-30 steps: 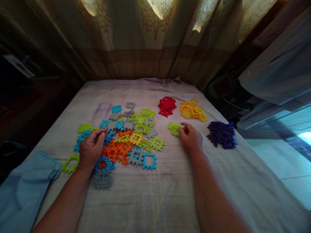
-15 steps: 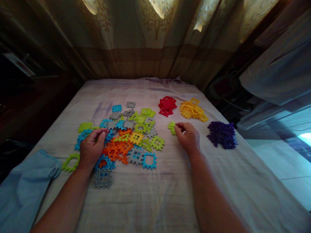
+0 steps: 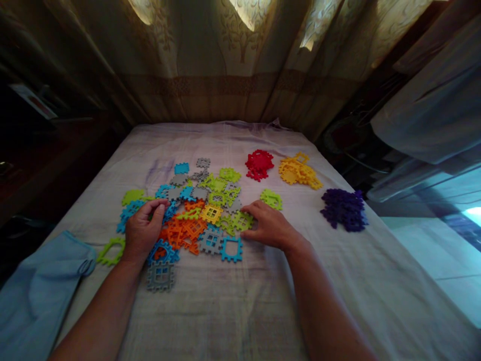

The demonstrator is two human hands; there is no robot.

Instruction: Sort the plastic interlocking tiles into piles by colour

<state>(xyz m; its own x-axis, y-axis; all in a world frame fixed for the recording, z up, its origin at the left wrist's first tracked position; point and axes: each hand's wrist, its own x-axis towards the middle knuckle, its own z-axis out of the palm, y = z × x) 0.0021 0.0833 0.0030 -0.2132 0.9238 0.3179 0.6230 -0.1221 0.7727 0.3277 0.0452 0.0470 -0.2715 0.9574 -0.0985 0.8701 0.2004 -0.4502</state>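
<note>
My right hand (image 3: pixel 271 224) reaches over the right side of a mixed heap, thumb and fingers apart around a lime green window tile (image 3: pixel 242 220); whether they touch it I cannot tell. Just beyond that hand a separate lime green tile (image 3: pixel 271 199) lies flat on the cloth. My left hand (image 3: pixel 145 228) rests at the heap's left side with its fingers curled and thumb pressed to them; what they hold, if anything, is hidden. Nearby are blue tiles (image 3: pixel 130 213), orange tiles (image 3: pixel 175 234), a yellow window tile (image 3: pixel 211 214) and a grey window tile (image 3: pixel 161 276).
Sorted piles of red tiles (image 3: pixel 259 164), yellow tiles (image 3: pixel 299 171) and dark purple tiles (image 3: pixel 342 209) lie at the right. A light blue cloth (image 3: pixel 45 286) hangs over the left edge of the sheet-covered table (image 3: pixel 233 321). A curtain (image 3: pixel 210 95) hangs behind.
My right hand has let go of the lime green tile, which now lies on the sheet, and has moved left to the heap with fingers spread. My left hand stays put.
</note>
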